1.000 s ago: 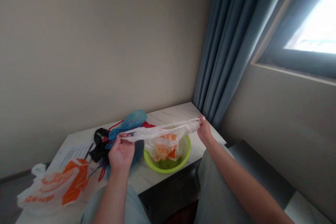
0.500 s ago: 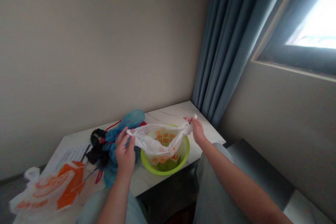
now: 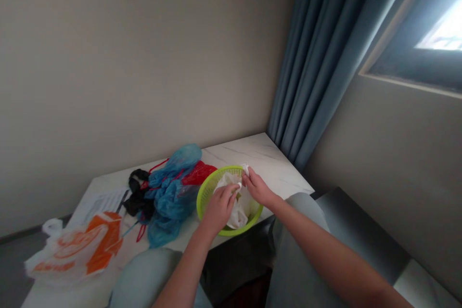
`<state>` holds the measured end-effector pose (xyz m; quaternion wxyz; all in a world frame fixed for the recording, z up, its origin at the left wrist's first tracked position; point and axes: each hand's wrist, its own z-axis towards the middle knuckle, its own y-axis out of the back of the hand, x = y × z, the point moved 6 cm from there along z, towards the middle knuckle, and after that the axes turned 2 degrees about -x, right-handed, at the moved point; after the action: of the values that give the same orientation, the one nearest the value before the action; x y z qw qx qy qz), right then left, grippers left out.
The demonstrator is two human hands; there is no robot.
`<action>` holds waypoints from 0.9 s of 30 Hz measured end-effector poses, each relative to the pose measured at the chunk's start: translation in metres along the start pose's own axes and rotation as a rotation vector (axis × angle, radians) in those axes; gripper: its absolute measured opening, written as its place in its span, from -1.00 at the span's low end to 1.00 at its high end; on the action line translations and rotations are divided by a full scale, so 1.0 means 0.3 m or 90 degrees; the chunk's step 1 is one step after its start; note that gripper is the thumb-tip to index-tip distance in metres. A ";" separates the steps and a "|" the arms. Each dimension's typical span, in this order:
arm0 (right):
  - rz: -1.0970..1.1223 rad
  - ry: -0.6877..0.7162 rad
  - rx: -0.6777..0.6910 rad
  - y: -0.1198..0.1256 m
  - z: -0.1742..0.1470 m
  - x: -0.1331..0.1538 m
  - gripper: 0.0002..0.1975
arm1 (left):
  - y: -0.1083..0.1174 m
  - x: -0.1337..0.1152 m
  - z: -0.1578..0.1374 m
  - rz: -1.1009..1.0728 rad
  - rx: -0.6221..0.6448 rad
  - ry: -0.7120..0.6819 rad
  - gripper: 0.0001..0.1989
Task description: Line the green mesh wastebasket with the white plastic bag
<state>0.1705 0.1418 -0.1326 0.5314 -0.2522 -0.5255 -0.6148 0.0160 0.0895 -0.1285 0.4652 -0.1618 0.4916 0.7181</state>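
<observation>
A white plastic bag (image 3: 238, 215) hangs in a lime-green basket (image 3: 231, 232) near the table's front edge. My left hand (image 3: 220, 204) is closed on one gathered end of the bag, above the basket's middle. At the far right rim, my right hand (image 3: 257, 186) pinches another white end of it. The two hands are close together, and the bag droops bunched between them. Left of the basket lies a heap of crumpled blue plastic bags (image 3: 169, 204), with a red bag (image 3: 199, 173) touching the basket's side.
Black plastic bags (image 3: 137, 202) lie left of the blue heap. A white bag with orange print (image 3: 77, 245) and a printed sheet (image 3: 96, 206) are at the table's left. A wall stands behind the marble-patterned table (image 3: 249, 147); a blue curtain (image 3: 317, 57) hangs at right.
My hands have come closer together, the left moving right over the basket. The white bag, stretched wide before, now sags bunched in the basket. The view has shifted slightly.
</observation>
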 end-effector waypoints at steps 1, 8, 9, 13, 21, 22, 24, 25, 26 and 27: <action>-0.006 -0.003 0.023 -0.013 -0.004 -0.003 -0.80 | -0.008 -0.002 0.003 -0.002 0.002 0.001 -0.73; -0.035 -0.003 0.115 -0.075 -0.002 -0.035 -0.73 | -0.027 0.032 -0.006 -0.030 -0.027 0.054 -0.80; -0.042 0.000 0.120 -0.080 0.000 -0.034 -0.76 | -0.033 0.036 -0.008 -0.040 -0.019 0.067 -0.82; -0.059 0.038 0.133 -0.087 0.011 -0.005 -0.78 | -0.038 0.033 0.001 -0.094 -0.044 0.097 -0.88; -0.076 0.117 0.221 -0.092 0.005 0.047 -0.79 | -0.020 0.101 0.003 -0.185 -0.210 0.190 -0.86; -0.078 0.121 0.235 -0.094 0.001 0.054 -0.79 | -0.020 0.118 -0.001 -0.197 -0.221 0.210 -0.80; -0.069 0.129 0.246 -0.092 -0.003 0.068 -0.79 | -0.025 0.141 -0.001 -0.221 -0.205 0.231 -0.71; -0.058 0.131 0.248 -0.091 -0.004 0.074 -0.78 | -0.030 0.147 0.002 -0.232 -0.182 0.234 -0.70; -0.048 0.132 0.249 -0.089 -0.005 0.077 -0.76 | -0.035 0.151 0.006 -0.245 -0.157 0.237 -0.73; -0.040 0.129 0.247 -0.087 -0.004 0.077 -0.75 | -0.038 0.154 0.010 -0.259 -0.137 0.242 -0.77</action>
<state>0.1397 0.1286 -0.1228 0.6006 -0.0654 -0.5852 -0.5408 0.0023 0.1165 -0.1655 0.4795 -0.4369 0.4484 0.6150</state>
